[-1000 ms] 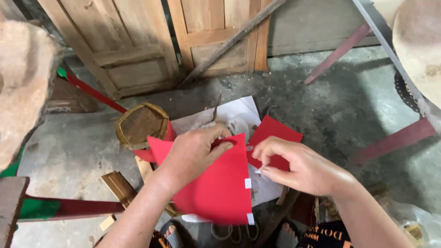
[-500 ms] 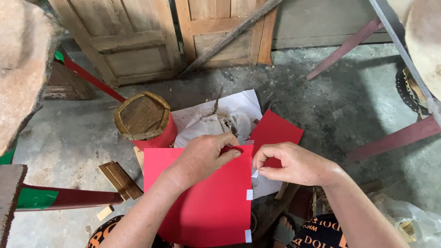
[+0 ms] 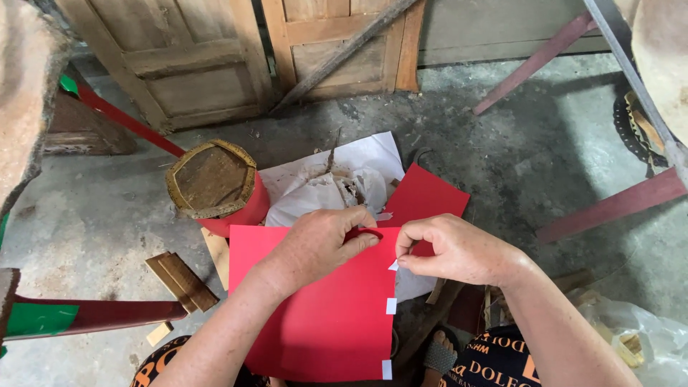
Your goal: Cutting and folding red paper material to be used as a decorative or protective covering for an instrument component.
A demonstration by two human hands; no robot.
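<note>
While the left hand (image 3: 315,247) presses flat on the red sheet (image 3: 315,315), fingers spread and curled over its far edge, the right hand (image 3: 455,251) pinches a small white tape tab (image 3: 393,266) at the sheet's right edge, thumb and forefinger closed on it. Sheet lies near the person, over the lap. Three white tabs show along that right edge; two nearer ones (image 3: 390,306) look already stuck, the far one seems in hand. A second red sheet (image 3: 423,197), crumpled white paper (image 3: 330,190) and a red hexagonal drum (image 3: 215,183) lie farther off. Compared with a second ago, the sheet has been squared up from a tilt, and the right hand has shifted onto the top tab.
</note>
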